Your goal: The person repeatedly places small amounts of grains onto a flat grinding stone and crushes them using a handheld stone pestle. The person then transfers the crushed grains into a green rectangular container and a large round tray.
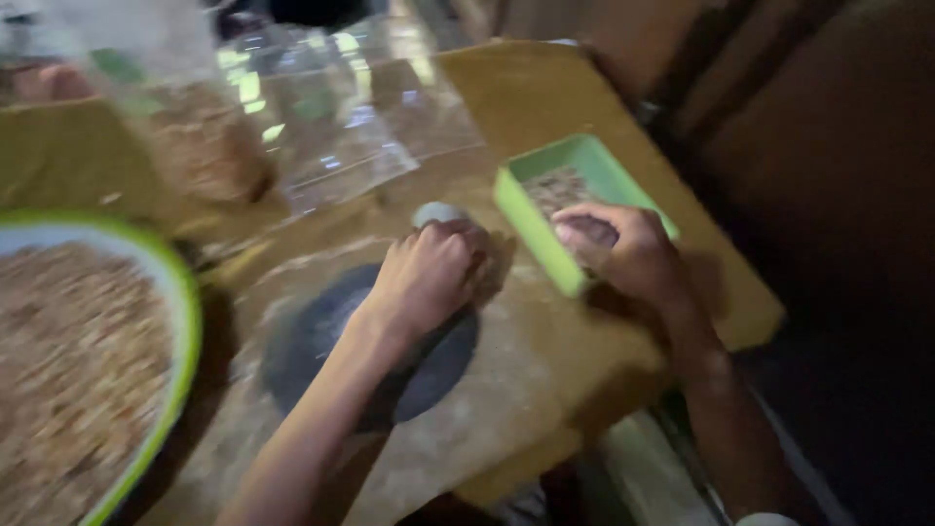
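Left hand point(429, 273): we close it around a pale lump point(438, 212) over the dark disc point(370, 341).
Right hand point(618, 248): we curl fingers, gathering filling from the green tray point(526, 219).
Technique: we judge steady small portions best.

Single view only, head-mounted, looking steeply down and forward over the counter point(545, 97). Close range: both forearms enter from the bottom edge, left hand point(429, 273) near centre, right hand point(623, 248) just right of it. Frame is tilted, motion-blurred. Counter's far edge near the top; dark floor fills the right side.
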